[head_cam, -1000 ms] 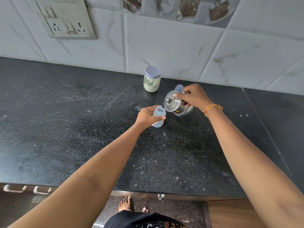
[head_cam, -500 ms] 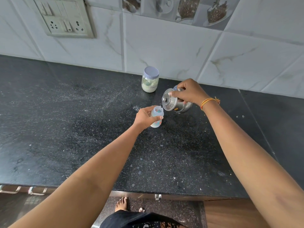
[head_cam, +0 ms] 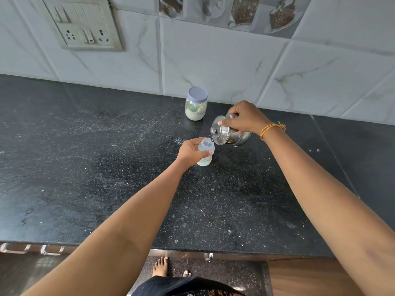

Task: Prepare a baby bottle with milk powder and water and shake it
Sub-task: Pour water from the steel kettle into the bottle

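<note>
Black speckled stone makes up the countertop (head_cam: pixel 106 167), dusted with pale specks, with a white marbled tile wall behind it. Nearest the front edge of the countertop, the person's bare feet show on the dark floor below. Further in, the left hand (head_cam: pixel 190 151) is wrapped around a small translucent plastic baby bottle (head_cam: pixel 205 153) with an open mouth, which stands upright on the countertop near its middle. Just behind and above the bottle, the right hand (head_cam: pixel 245 119) grips a small lidded stainless-steel pot (head_cam: pixel 229 135), tipped so that its lip hangs over the bottle's mouth; whether liquid is running out is too small to tell. Behind the bottle, close to the wall, stands a clear glass jar with a lavender lid (head_cam: pixel 196 104), closed and partly filled with pale powder.

A whitish layer sits low in the bottle, so the powder seems already in, and the water step looks to be in hand. Capping and shaking remain. On the wall above the countertop's left part, a switch and socket panel (head_cam: pixel 83 24) is mounted.
</note>
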